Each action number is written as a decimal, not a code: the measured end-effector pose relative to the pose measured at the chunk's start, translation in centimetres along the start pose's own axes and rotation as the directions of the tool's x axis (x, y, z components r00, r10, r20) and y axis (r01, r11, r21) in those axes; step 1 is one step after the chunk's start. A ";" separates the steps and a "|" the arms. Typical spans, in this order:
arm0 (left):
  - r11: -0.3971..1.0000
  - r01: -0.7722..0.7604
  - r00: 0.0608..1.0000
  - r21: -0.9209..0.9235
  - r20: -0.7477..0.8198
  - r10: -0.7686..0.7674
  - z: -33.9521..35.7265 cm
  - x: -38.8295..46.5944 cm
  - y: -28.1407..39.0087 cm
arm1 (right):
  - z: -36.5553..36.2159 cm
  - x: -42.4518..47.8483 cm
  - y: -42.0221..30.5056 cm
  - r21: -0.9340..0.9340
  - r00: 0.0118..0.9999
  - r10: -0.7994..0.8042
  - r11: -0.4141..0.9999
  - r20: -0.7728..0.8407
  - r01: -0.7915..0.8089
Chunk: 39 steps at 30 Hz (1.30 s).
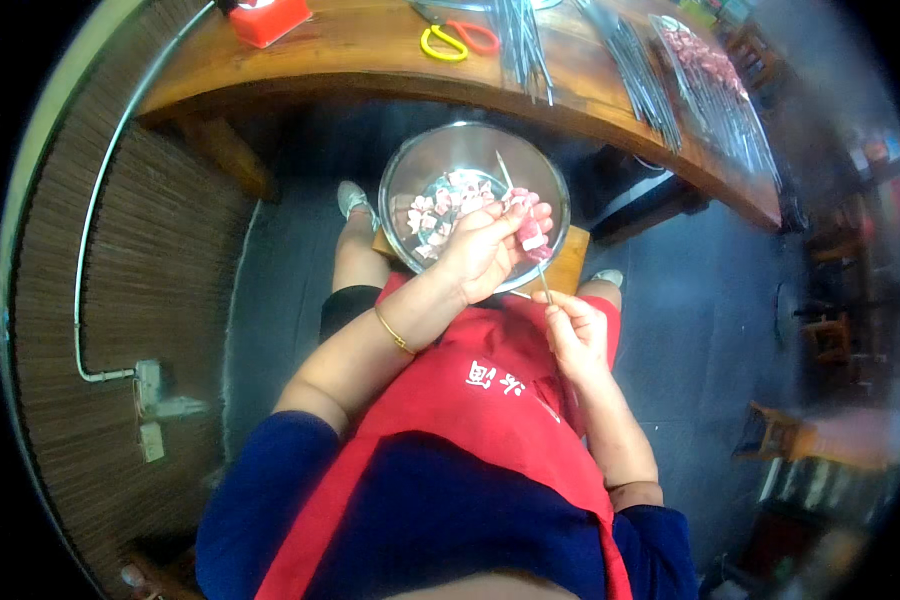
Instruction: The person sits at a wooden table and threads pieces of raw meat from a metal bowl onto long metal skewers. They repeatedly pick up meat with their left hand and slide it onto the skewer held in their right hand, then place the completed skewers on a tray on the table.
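Note:
My left hand (487,247) is over the steel bowl (471,139), its fingers around red and white meat pieces (534,238) threaded on a metal skewer (504,169). The skewer's pointed tip sticks out past the meat, over the bowl. Just outside the near rim, my right hand (576,330) pinches the skewer's bare lower end between thumb and fingers. Pale, fatty meat chunks (450,201) lie loose in the bowl, partly hidden by my left hand and wrist.
On the wooden table (330,67) ahead lie yellow-and-red-handled scissors (450,41), bundles of bare skewers (523,52) and a tray of loaded meat skewers (709,71). A red container (270,22) stands at left. A wooden stool (574,251) shows beneath the bowl.

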<state>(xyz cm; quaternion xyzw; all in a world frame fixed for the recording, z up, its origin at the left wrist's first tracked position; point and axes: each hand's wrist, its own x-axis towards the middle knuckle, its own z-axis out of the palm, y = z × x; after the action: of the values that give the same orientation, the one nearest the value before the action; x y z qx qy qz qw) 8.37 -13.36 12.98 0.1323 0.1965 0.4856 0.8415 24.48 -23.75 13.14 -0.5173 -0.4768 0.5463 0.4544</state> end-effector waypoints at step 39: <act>-0.673 -0.038 0.865 0.739 -0.313 -0.393 -15.0 6.4 4.2 | -7.4 -5.4 12.1 -0.317 0.911 0.022 0.934 -0.412 -0.166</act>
<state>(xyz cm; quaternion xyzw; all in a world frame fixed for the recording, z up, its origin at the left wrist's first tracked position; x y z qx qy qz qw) 1.17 -5.25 0.14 0.8098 0.4336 -0.1960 0.3431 32.12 -30.28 1.77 -0.7127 -0.4358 0.3578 0.4174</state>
